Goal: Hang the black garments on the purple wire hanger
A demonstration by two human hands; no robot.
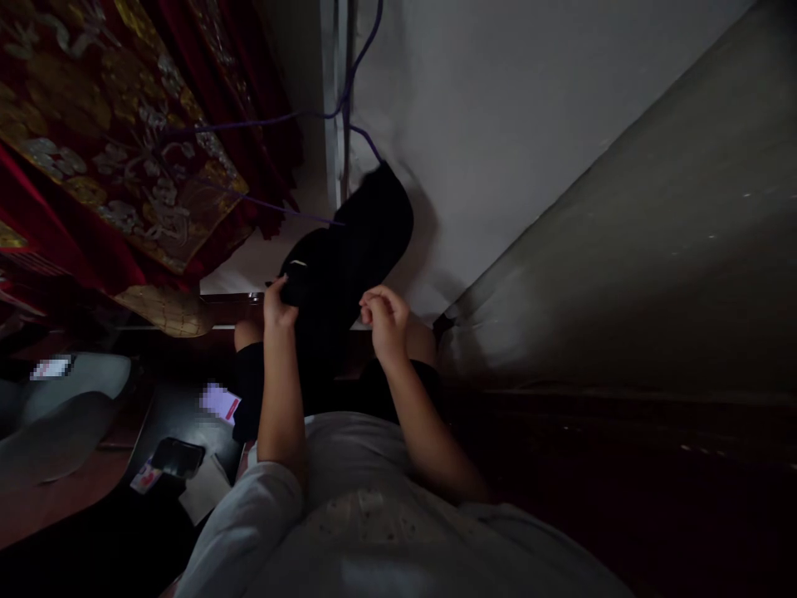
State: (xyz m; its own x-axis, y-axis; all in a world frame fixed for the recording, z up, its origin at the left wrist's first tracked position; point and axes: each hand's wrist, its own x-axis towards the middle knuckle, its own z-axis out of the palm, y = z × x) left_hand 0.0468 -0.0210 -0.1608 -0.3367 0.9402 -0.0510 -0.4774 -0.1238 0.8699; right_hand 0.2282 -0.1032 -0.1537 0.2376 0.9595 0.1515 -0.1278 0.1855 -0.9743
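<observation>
1. Here, the black cloth (374,220) reaches from the lap, between the knees, out past the lap's far edge and in front of the pale wall (529,100).
2. Its long axis runs aslant, away from the person and rightward; the rounded far end points toward the wall, the near end toward the body.
3. The left hand (280,306) grasps the cloth by its left edge, just beside a thin pale strip (299,263).
4. The right hand (386,320) is clenched loosely near the cloth's right edge, fingers curled toward it; whether they pinch something thin, I cannot tell.
5. A purple cord (364,56) drops along a metal post (330,91), one branch meeting the cloth's far end.
6. Left of the post hangs a red embroidered curtain (124,141).
7. Near the left knee, a phone (178,458) lies between a card (145,476) and some paper (205,490).
</observation>
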